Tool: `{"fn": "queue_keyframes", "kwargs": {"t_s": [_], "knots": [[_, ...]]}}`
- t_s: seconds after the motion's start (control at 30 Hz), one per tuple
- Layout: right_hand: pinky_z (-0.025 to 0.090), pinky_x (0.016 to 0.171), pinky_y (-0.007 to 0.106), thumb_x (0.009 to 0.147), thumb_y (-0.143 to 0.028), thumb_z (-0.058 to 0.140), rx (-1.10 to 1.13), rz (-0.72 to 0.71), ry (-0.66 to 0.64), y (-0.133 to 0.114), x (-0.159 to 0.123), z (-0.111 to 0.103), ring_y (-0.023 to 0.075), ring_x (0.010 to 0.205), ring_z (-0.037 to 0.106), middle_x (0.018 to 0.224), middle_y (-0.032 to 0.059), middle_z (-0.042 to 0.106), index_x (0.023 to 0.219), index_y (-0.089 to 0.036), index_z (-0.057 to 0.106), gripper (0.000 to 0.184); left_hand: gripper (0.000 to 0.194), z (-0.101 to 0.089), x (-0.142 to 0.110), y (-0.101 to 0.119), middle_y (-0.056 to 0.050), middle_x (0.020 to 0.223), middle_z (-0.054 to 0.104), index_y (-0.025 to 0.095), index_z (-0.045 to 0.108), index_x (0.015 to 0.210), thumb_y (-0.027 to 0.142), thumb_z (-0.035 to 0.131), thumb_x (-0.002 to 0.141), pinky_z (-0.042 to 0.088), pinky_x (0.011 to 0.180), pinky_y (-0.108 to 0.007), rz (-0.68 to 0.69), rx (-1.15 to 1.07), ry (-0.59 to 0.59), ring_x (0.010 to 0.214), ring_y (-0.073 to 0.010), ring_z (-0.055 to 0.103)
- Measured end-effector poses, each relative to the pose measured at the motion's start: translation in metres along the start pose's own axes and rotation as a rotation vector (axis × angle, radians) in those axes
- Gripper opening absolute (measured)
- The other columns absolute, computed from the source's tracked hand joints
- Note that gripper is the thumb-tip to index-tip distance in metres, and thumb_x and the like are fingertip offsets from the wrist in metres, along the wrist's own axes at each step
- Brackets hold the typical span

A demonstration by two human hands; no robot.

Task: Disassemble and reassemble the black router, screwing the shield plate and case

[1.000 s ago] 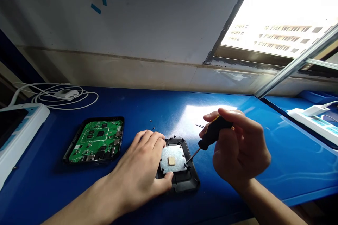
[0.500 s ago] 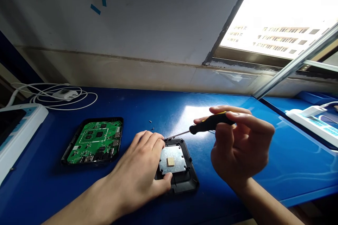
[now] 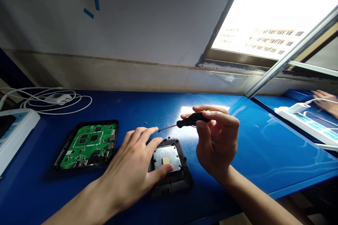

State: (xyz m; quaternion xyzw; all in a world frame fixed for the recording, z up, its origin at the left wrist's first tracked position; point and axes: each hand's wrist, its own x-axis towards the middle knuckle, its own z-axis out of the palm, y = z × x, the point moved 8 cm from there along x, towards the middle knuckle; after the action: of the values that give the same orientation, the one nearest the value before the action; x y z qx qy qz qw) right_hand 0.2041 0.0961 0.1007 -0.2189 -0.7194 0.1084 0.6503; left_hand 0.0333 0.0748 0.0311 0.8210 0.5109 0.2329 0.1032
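Since a second ago, in the head view, the screwdriver [image 3: 194,119] has swung from the metal plate's corner out past the far edge of the black cover [image 3: 185,180], and the left hand [image 3: 135,161] has loosened, its index finger reaching toward the tool's tip. That hand lies over the cover's left side, its fingers spread and its thumb above the metal plate [image 3: 174,153], partly hiding the tan pad [image 3: 165,161]. The right hand [image 3: 219,144] has its fingers closed around the screwdriver's black-and-yellow handle, the shaft slanting down leftward. At its tip sits a small dark speck, probably a screw; whether the left index finger touches it is hard to tell. The cover lies on the blue worktop [image 3: 126,107], right of a green circuit board [image 3: 89,146] in a black casing [image 3: 58,160]. A loose screw [image 3: 145,123] lies beyond the left hand's fingers. White cables [image 3: 83,108] coil at the far left. Near the right edge, another person's hand [image 3: 327,102] has come into view beside a white power strip [image 3: 290,119].
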Motion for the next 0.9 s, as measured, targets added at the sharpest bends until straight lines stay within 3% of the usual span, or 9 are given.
{"fn": "queue_keyframes", "kwargs": {"t_s": [0.13,0.4,0.73,0.9], "knots": [[0.069,0.075,0.039,0.096,-0.005,0.056,0.017,0.000,0.006,0.001,-0.002,0.000,0.0159,0.089,0.077,0.117,0.0034,0.062,0.120,-0.025,0.057,0.032,0.056,0.005,0.000,-0.004,-0.007,0.151,0.058,0.025,0.059,0.143,0.059,0.059,0.098,0.045,0.108,-0.057,0.007,0.032,-0.018,0.135,-0.0359,0.048],[0.067,0.074,0.038,0.099,-0.011,0.057,0.038,0.034,0.037,0.003,-0.006,-0.002,0.0156,0.090,0.077,0.120,0.0033,0.062,0.120,-0.027,0.056,0.027,0.055,0.005,0.003,-0.013,-0.011,0.146,0.061,0.023,0.056,0.147,0.053,0.058,0.100,0.047,0.108,-0.055,0.015,0.049,0.010,0.133,-0.0342,0.050],[0.065,0.074,0.038,0.100,-0.013,0.057,0.031,0.044,0.091,0.004,-0.004,-0.010,0.0158,0.090,0.074,0.119,0.0047,0.063,0.122,-0.028,0.058,0.027,0.044,0.004,0.005,-0.019,-0.008,0.135,0.067,0.026,0.069,0.130,0.054,0.056,0.098,0.050,0.100,-0.053,-0.026,0.074,0.032,0.124,-0.0335,0.056],[0.064,0.066,0.034,0.100,-0.013,0.057,0.053,0.029,0.052,0.002,-0.003,-0.008,0.0143,0.084,0.069,0.113,0.0055,0.063,0.124,-0.028,0.059,0.029,0.028,-0.007,0.003,-0.012,-0.004,0.125,0.071,0.029,0.071,0.118,0.038,0.054,0.099,0.047,0.097,-0.050,0.038,0.091,0.080,0.119,-0.0308,0.058]]}}
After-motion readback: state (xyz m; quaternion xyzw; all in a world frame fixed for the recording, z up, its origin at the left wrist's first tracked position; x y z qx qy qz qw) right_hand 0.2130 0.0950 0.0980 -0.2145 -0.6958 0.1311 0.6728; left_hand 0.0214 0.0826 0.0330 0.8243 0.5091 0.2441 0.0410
